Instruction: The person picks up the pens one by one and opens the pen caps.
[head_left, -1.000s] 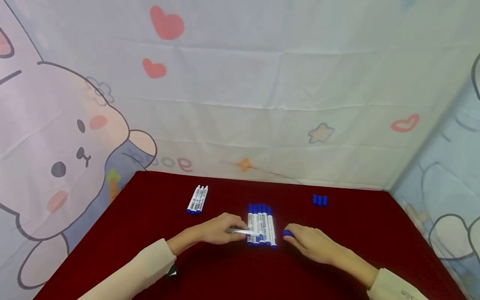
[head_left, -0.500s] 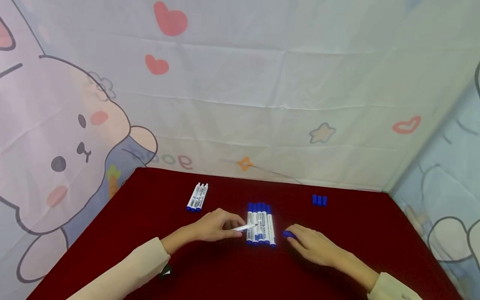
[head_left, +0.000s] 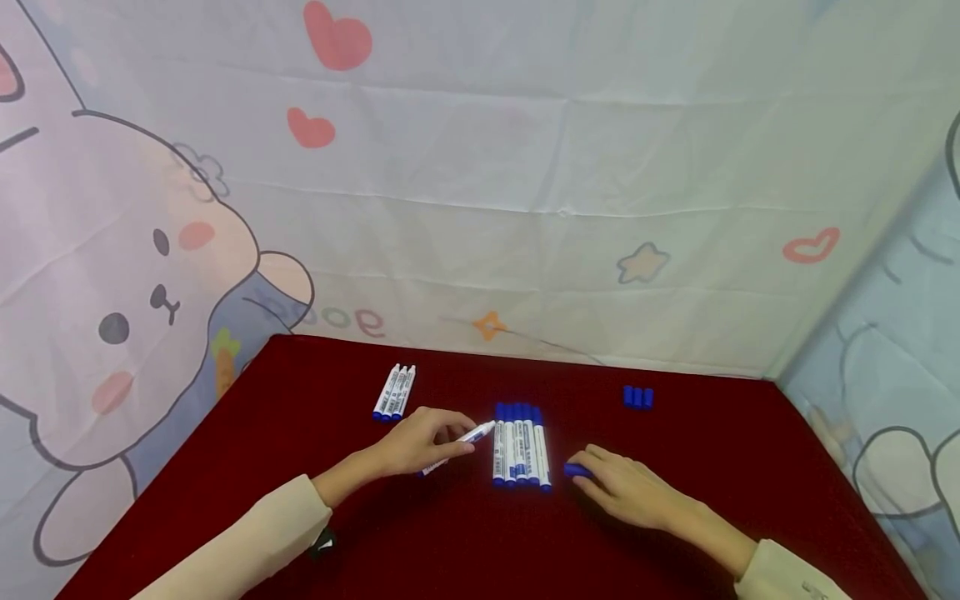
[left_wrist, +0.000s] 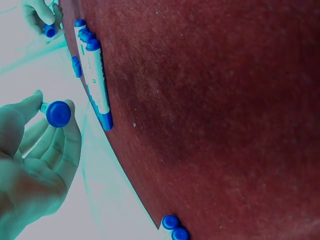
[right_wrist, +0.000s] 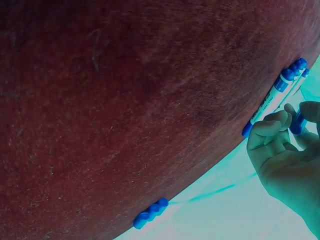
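Observation:
My left hand (head_left: 420,440) pinches an uncapped white marker (head_left: 477,432) between thumb and fingers, its tip pointing right and away from me. The blue end of that marker faces the camera in the left wrist view. My right hand (head_left: 618,487) grips a blue marker cap (head_left: 577,470) between thumb and fingertips. Between the two hands lies a row of several capped markers (head_left: 520,450), side by side with blue caps at the far end. The right wrist view shows the cap (right_wrist: 298,122) partly covered by fingers.
Three uncapped markers (head_left: 394,392) lie together at the back left. Three loose blue caps (head_left: 637,397) stand in a line at the back right. Dark red cloth (head_left: 465,542) covers the table, and a printed curtain (head_left: 465,167) rises behind it.
My left hand has drawn the marker left, off the row it overlapped, and tilted its tip away from me. My right hand stays nearly still with the cap.

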